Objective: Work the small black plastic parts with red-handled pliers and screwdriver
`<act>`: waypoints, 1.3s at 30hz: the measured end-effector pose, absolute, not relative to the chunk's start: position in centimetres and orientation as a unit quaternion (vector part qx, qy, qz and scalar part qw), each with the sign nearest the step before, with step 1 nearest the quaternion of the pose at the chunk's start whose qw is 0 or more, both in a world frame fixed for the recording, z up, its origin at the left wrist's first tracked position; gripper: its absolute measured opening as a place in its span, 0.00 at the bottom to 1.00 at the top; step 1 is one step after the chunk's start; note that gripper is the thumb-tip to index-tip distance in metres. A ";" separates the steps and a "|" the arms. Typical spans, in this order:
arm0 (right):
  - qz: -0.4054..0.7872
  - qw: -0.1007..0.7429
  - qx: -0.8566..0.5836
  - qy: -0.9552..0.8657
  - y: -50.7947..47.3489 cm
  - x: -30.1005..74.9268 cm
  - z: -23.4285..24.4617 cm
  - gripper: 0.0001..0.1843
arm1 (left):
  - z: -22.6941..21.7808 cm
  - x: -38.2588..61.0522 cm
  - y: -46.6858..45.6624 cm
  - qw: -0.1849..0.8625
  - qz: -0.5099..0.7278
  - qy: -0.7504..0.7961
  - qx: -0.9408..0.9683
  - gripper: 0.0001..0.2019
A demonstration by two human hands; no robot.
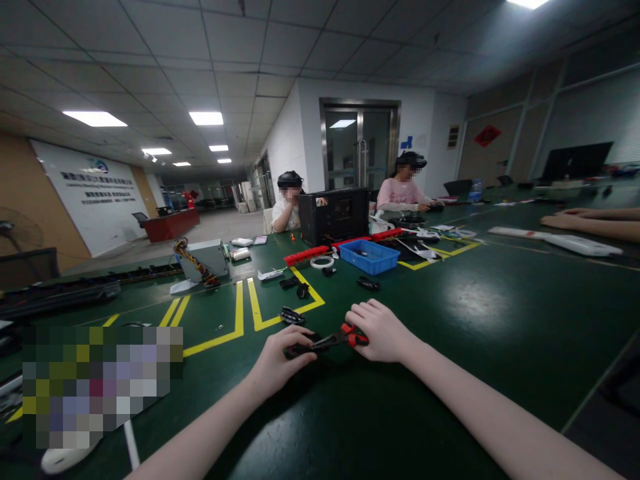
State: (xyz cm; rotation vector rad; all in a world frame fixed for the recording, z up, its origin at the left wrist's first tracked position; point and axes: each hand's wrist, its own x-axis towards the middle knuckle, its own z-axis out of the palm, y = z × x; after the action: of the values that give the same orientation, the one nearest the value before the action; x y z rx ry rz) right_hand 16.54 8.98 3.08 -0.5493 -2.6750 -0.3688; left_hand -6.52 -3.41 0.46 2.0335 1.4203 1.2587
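My right hand (383, 331) is closed around the red handles of a pair of pliers (345, 335), whose dark jaws point left. The jaws reach a small black part (299, 348) that my left hand (281, 355) pinches between thumb and fingers. Whether the jaws grip the part or only touch it, I cannot tell. Just beyond my left hand, a black plastic piece (292, 316) lies on the green table (440, 400). Farther off lie more black pieces (302, 289) inside the yellow tape lines.
A blue tray (369, 259) stands ahead, beside red strips (307, 255) and a white ring (321, 263). Behind them is a black case (334, 217). A power supply with cables (205, 261) sits to the left. Two people sit across; another person's hands (570, 221) rest at right.
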 end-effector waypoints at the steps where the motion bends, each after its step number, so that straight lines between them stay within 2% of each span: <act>1: -0.130 0.191 -0.195 -0.953 9.0 16.5 3.1 0.10 | 0.5 -6.5 -3.4 0.179 0.445 0.503 0.719 0.06; 7: -0.128 0.189 -0.190 -0.955 9.0 16.5 3.0 0.10 | 0.6 -6.5 -3.5 0.196 0.454 0.495 0.715 0.06; 17: -0.133 0.185 -0.195 -0.954 9.0 16.4 2.9 0.11 | 0.0 -6.5 -3.3 0.282 0.466 0.492 0.679 0.09; 20: -0.125 0.187 -0.194 -0.955 9.0 16.4 2.9 0.11 | 0.0 -6.6 -3.2 0.253 0.463 0.491 0.693 0.07; 25: -0.089 0.184 -0.198 -0.959 9.0 16.3 2.8 0.09 | -0.2 -6.8 -3.2 0.130 0.461 0.491 0.727 0.05; 29: -0.049 0.176 -0.205 -0.962 8.8 16.2 3.0 0.08 | -0.4 -6.6 -3.3 0.072 0.472 0.491 0.728 0.04; 33: -0.038 0.178 -0.209 -0.961 8.6 16.2 3.0 0.08 | -0.1 -6.4 -3.5 0.072 0.469 0.497 0.727 0.04; 39: -0.056 0.199 -0.205 -0.957 8.7 16.3 3.1 0.09 | 0.2 -6.6 -3.4 0.127 0.466 0.503 0.716 0.05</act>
State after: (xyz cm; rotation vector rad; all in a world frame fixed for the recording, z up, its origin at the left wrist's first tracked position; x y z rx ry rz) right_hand 16.34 8.74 3.12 -0.5741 -2.6757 -0.1562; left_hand -6.60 -3.43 0.19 2.0850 1.4645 1.3569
